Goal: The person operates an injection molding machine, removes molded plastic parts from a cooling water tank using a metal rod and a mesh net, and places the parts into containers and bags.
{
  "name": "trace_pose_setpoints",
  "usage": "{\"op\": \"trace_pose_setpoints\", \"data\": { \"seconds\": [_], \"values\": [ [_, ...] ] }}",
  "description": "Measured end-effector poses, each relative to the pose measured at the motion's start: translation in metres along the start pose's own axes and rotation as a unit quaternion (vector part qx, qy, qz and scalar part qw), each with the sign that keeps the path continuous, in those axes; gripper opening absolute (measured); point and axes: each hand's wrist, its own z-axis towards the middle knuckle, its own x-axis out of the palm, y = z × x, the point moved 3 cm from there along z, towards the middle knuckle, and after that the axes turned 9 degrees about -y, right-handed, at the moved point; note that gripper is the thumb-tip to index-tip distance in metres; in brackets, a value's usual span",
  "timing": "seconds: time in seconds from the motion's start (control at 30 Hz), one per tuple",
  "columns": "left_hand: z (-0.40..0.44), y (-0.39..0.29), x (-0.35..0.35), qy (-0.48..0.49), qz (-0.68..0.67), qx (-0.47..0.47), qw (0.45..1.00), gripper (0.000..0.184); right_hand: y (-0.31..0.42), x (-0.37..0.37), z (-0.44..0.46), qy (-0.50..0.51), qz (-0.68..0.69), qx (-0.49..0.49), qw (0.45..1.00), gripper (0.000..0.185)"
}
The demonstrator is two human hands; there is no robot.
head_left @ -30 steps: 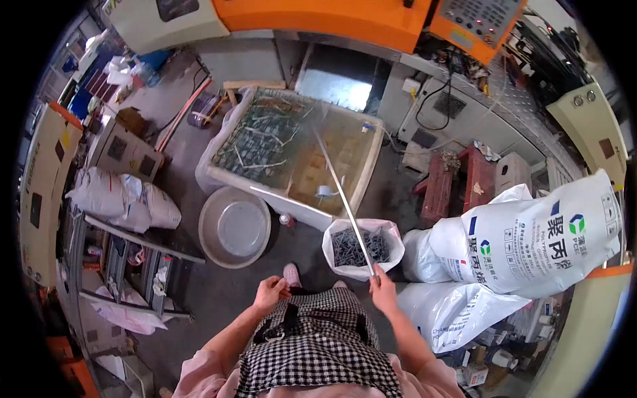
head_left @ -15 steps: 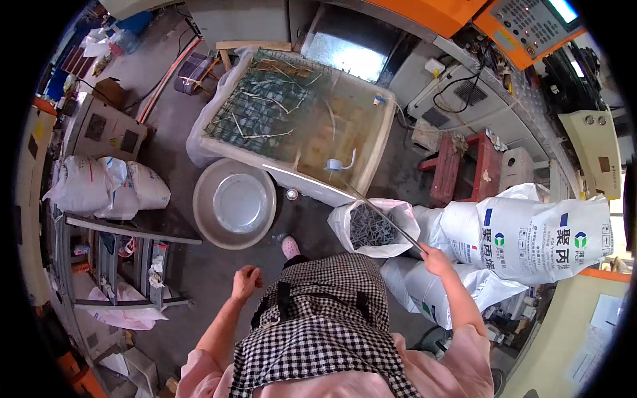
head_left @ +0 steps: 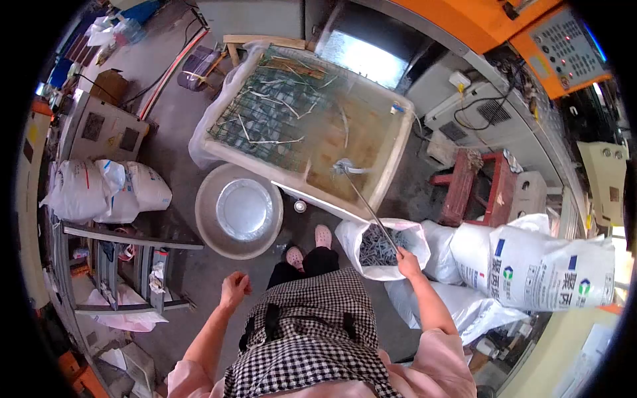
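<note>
My right hand (head_left: 409,263) is closed around one end of a long thin rod (head_left: 371,211). The rod slants over the near rim of a large pale tub (head_left: 391,172) of murky water. Its far end meets a small whitish piece (head_left: 342,166) in the tub; whether it hooks or only touches this piece I cannot tell. Beneath my right hand is an open white sack (head_left: 418,249) of grey pieces (head_left: 385,247). My left hand (head_left: 235,290) hangs before the checked apron (head_left: 312,305), fingers curled, nothing visible in them.
A round basin (head_left: 204,222) stands left of the tub. Full white sacks (head_left: 524,262) lie at the right, near a red stool (head_left: 458,192). A metal frame (head_left: 133,234) is on the left. Green mesh (head_left: 265,109) covers the tub's left half.
My right hand has moved left with the rod, whose far end now meets the whitish piece. That piece has tilted. The view has shifted, and both my shoes now show.
</note>
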Motion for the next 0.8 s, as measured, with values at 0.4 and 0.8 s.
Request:
{"op": "trace_pose_setpoints", "data": {
  "seconds": [0.4, 0.8],
  "values": [
    [0.007, -0.019, 0.036, -0.007, 0.037, -0.041, 0.998, 0.018, 0.083, 0.002, 0.111, 0.077, 0.031, -0.051, 0.995, 0.034],
    [0.024, -0.029, 0.08, 0.024, 0.01, -0.102, 0.994, 0.017, -0.007, -0.095, 0.107, 0.044, -0.063, -0.012, 0.997, 0.036]
  ]
}}
